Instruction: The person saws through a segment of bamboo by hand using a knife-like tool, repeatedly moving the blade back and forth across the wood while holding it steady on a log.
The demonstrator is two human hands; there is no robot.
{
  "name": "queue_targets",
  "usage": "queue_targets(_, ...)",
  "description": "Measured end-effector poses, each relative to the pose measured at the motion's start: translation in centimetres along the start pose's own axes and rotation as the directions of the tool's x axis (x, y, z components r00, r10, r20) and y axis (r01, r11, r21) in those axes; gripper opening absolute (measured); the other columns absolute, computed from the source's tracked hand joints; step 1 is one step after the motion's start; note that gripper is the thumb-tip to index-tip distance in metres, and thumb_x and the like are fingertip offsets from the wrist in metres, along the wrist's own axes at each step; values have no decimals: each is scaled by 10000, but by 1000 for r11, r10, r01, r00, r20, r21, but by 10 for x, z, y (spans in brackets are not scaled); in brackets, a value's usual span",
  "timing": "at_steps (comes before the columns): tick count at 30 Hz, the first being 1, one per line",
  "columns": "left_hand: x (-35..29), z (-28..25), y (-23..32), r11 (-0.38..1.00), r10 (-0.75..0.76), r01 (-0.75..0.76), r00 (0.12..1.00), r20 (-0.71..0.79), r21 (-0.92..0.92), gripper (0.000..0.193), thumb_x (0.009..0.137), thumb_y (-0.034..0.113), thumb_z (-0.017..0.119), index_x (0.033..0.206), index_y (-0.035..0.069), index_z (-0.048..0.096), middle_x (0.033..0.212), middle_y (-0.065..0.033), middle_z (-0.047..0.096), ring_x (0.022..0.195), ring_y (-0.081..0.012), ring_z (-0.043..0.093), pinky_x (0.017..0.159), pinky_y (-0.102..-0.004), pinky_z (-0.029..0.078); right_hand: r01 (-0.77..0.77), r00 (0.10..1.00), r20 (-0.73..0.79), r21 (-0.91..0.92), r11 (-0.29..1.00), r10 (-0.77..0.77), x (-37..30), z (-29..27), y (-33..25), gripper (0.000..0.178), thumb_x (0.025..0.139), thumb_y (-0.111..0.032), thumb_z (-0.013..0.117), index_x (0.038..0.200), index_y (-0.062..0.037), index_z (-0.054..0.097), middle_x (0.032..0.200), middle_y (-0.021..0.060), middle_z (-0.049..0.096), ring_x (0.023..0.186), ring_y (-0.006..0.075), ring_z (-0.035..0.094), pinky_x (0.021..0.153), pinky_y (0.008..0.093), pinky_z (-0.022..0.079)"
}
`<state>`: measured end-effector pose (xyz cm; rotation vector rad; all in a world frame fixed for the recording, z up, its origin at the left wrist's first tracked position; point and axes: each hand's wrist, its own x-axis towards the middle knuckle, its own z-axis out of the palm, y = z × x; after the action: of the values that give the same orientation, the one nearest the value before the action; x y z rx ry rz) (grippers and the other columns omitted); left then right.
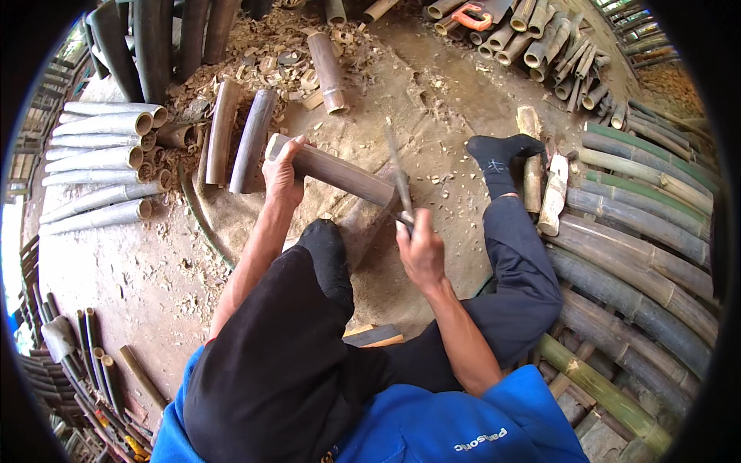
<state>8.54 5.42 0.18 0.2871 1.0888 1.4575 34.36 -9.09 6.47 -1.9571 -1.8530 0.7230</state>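
My left hand (284, 176) is closed round the left end of a short, brown bamboo tube (346, 174), which slants down to the right. In my right hand (421, 251) is the dark handle of a long, narrow-bladed knife (395, 158). Its blade points away from me and passes close by the tube's right end; I cannot tell if they touch. Beneath that end lies a brown block-like piece (363, 231), close to my socked left foot (327, 258). Two more bamboo tubes (253, 139) lie left of my left hand.
Whitish bamboo tubes (100, 160) are stacked at the left. Farther off lie wood chips (262, 62), a loose tube (327, 73) and an orange-handled saw (472, 15) on cut bamboo. My right foot (498, 158) rests beside short logs (532, 170); a bamboo-pole platform (633, 274) is at right.
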Motion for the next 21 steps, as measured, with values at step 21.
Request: queue_targets(21,1,0,26,994,-1,-31,957,289,107,325,819,141,811,1070,11,652,972,-127,734,919,-234,699,880,-383,541,66,994,-99,147,987,-51,-3,-18,-45,255,1027,-239,585,1104,-35,451,906,257,680,812,457,692,666,527,535)
